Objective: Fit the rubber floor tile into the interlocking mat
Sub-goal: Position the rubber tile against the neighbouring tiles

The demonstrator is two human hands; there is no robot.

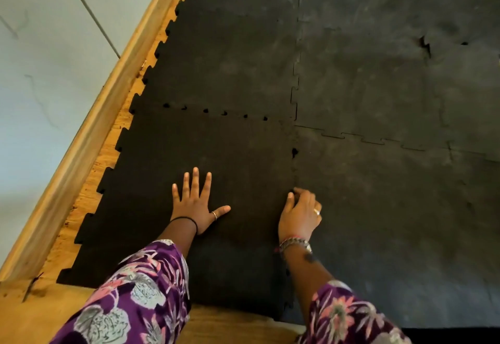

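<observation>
Tile (216,159) lies at the mat's (392,208) left edge, left hand (196,203) flat on it with fingers spread, right hand (300,214) fingertips curled pressing the seam; looks heavy, floppy, grippy, best worked at the tabs.

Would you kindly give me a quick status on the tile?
Left hand flat on tile. Right hand pressing fingers into right seam. Far seam shows open gaps. Nothing in the way.
</observation>
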